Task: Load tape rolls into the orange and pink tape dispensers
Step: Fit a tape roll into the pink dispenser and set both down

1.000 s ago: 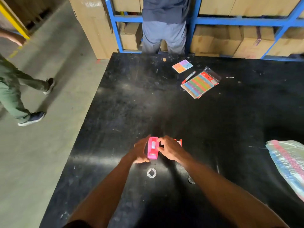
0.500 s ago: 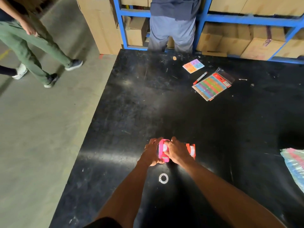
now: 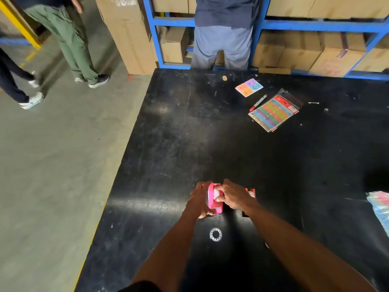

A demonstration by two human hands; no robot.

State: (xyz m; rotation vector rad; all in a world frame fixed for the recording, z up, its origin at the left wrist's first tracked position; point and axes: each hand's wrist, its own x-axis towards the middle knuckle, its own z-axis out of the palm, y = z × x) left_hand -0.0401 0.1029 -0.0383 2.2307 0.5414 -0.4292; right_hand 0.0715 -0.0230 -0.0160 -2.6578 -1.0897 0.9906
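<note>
The pink tape dispenser (image 3: 215,204) stands on the black table (image 3: 189,133) near its front. My left hand (image 3: 200,200) grips its left side. My right hand (image 3: 232,196) reaches over from the right, with thumb and fingers pinching a whitish tape roll (image 3: 216,193) that sits in the top of the pink dispenser. The orange dispenser (image 3: 251,192) stands just right of it, mostly hidden behind my right hand. A clear tape roll (image 3: 215,234) lies flat on the table, closer to me than the dispensers.
Far right on the table lie a pack of coloured strips (image 3: 273,112), a red marker (image 3: 257,102) and sticky notes (image 3: 249,87). A plastic bag (image 3: 379,209) sits at the right edge. A person (image 3: 223,32) stands at the blue shelves; two more walk on the floor at left.
My right hand has closed over the top of the pink dispenser onto the tape roll. The people on the left have walked further along the floor.
</note>
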